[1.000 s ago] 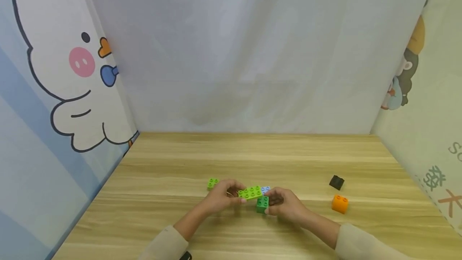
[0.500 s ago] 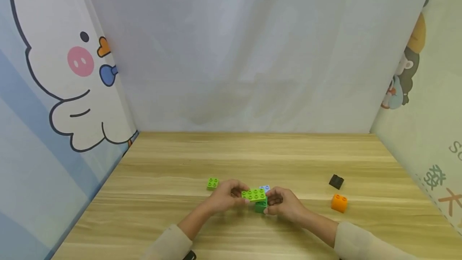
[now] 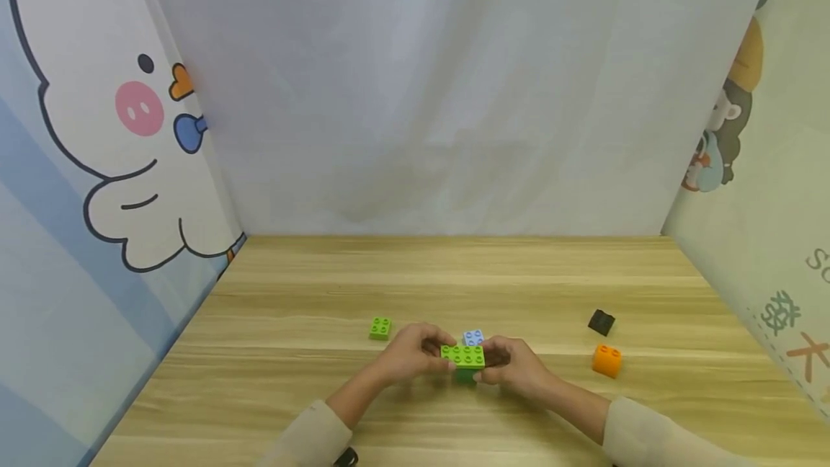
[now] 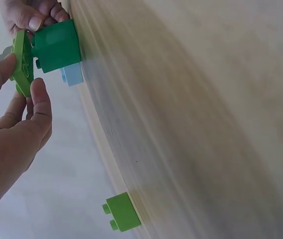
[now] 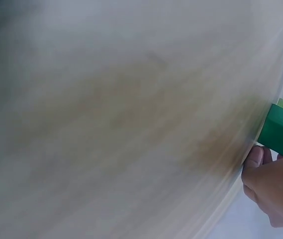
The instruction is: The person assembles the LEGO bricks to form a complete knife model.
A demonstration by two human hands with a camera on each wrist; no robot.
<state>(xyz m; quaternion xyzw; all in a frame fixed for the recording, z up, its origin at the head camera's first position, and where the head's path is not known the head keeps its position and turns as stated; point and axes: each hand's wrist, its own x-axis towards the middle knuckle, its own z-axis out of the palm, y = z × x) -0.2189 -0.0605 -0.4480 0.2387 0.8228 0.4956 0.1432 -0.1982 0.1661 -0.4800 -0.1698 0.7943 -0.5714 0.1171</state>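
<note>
Left hand: thumb and fingers pinch a flat light-green plate by its left end; eight studs face up. The plate sits over a dark-green brick and juts out past it on the left. Left wrist view has the plate slightly slanted, right beside the brick's studs; cannot tell whether they touch.

Right hand: fingers curled, pinching the dark-green brick at its right side. Brick stands on the wood-grain table, studs up, mostly under the plate in the head view.

Light-blue brick just behind the pair, partly hidden by the plate. Small light-green brick, four studs up, beyond the left hand and to its left. Well off to the right, an orange brick, with a black piece near it, farther back.

Pale sleeves on both arms. Grey-white curtain behind the table; white cartoon figure printed on the left-hand panel
</note>
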